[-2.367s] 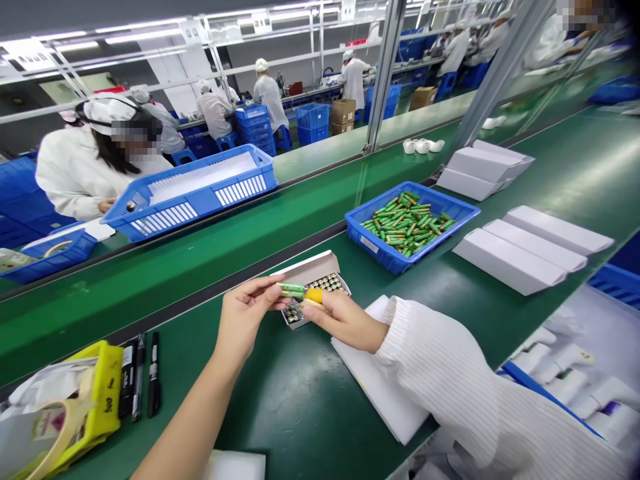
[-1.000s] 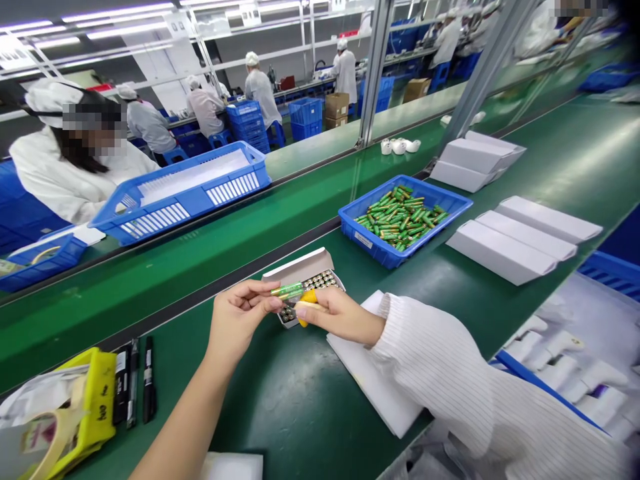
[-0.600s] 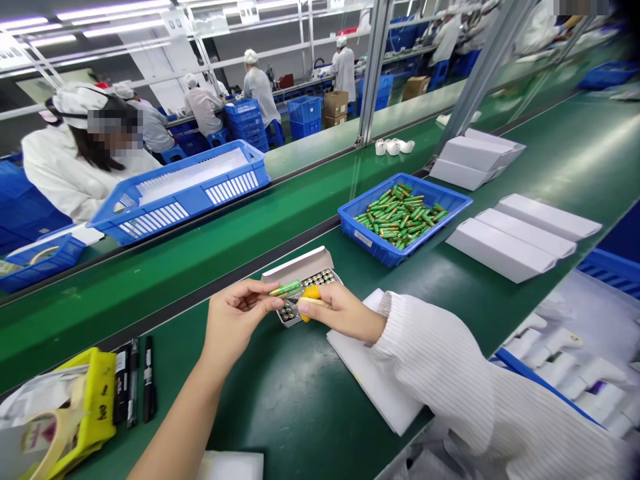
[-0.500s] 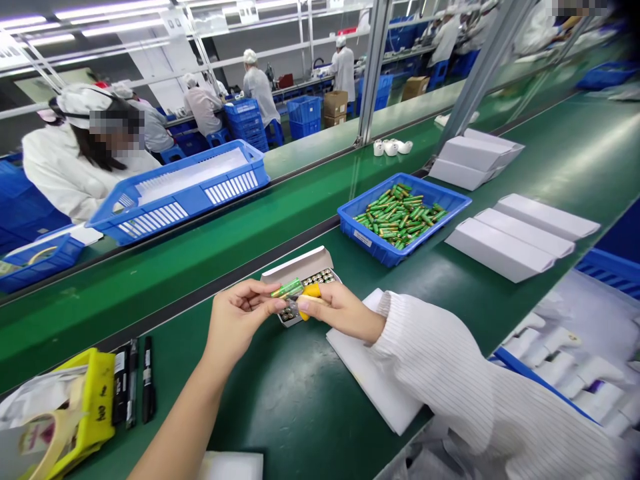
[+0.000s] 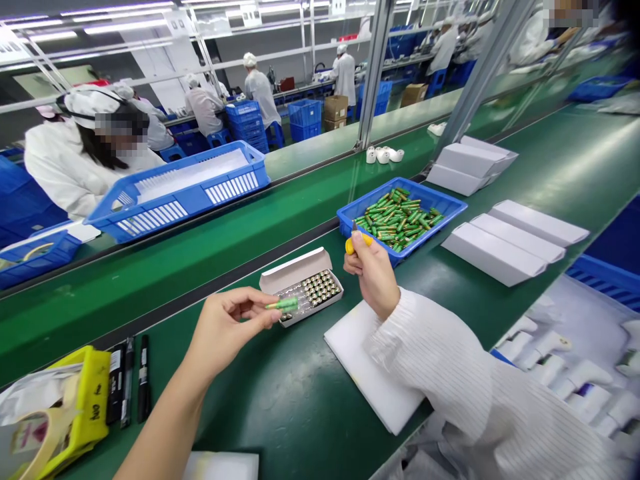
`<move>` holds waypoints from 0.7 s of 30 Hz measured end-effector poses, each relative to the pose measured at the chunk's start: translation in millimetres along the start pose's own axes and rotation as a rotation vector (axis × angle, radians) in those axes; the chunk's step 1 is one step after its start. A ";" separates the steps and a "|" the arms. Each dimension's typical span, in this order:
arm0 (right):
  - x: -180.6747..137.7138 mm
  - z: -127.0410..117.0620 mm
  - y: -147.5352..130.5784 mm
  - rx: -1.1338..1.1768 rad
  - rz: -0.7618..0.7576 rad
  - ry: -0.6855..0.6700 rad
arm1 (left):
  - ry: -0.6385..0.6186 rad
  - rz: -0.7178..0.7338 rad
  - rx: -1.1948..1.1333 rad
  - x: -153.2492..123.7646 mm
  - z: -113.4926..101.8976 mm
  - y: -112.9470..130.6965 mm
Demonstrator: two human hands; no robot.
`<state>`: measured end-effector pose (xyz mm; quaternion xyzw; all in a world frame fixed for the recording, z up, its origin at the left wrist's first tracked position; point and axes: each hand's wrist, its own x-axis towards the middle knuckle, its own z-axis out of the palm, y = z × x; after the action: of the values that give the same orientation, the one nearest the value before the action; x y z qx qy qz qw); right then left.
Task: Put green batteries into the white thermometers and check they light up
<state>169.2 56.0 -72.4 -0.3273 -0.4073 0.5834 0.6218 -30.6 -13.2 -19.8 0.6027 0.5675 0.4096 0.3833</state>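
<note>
My left hand pinches a small bundle of green batteries between thumb and fingertips, over the near left end of a white box. Upright batteries fill the right part of that open box, while clear plastic shows in its left part. Curled around a yellow-handled tool is my right hand; a short dark tip points up from it, its kind unclear. This hand is raised before the near edge of a blue tray heaped with loose green batteries.
White closed boxes lie at the right. White foam sheets rest below my right forearm. Markers and a yellow bin stand at the left. Across the bench, a co-worker in white sits behind a long blue basket.
My hands have separated. The right one moved up and right with the yellow-handled tool, toward the blue tray; the left drew slightly left, keeping the batteries. More of the box shows.
</note>
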 end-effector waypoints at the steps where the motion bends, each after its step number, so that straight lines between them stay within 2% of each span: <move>1: 0.9 -0.2 1.0 0.010 0.035 -0.019 | 0.068 0.036 0.019 -0.6 1.9 -1.4; 3: -3.6 4.4 4.4 -0.036 0.160 -0.219 | 0.220 0.152 0.105 -1.5 10.6 -5.5; 5: -12.7 12.5 8.0 -0.077 0.261 -0.441 | 0.263 0.307 0.239 -3.0 22.3 -9.8; 6: -16.9 16.3 9.1 -0.074 0.278 -0.499 | 0.259 0.390 0.296 -4.0 27.5 -11.5; 8: -22.0 20.4 9.1 -0.044 0.273 -0.514 | 0.246 0.531 0.357 -5.7 33.9 -13.2; 10: -22.2 19.4 6.3 -0.041 0.261 -0.477 | 0.193 0.589 0.353 -5.7 32.8 -12.3; 13: -18.7 14.2 0.6 -0.084 0.245 -0.471 | 0.005 0.493 0.259 -0.9 20.8 -9.8; 15: -18.4 12.8 -1.7 -0.096 0.261 -0.541 | -0.057 0.371 0.127 4.0 12.1 -10.6; 17: -20.5 14.2 -1.8 -0.099 0.294 -0.666 | -0.004 0.284 0.002 8.2 6.8 -14.1; 19: -22.5 16.4 -0.7 -0.140 0.318 -0.749 | 0.122 0.237 -0.066 10.8 4.9 -19.0; 21: -21.2 15.7 -0.7 -0.245 0.262 -0.696 | 0.270 0.201 -0.081 11.3 4.6 -22.9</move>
<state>155.8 33.8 -67.3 -0.2311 -0.6154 0.6808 0.3232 -34.6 -0.5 -42.0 0.5800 0.5337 0.5456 0.2847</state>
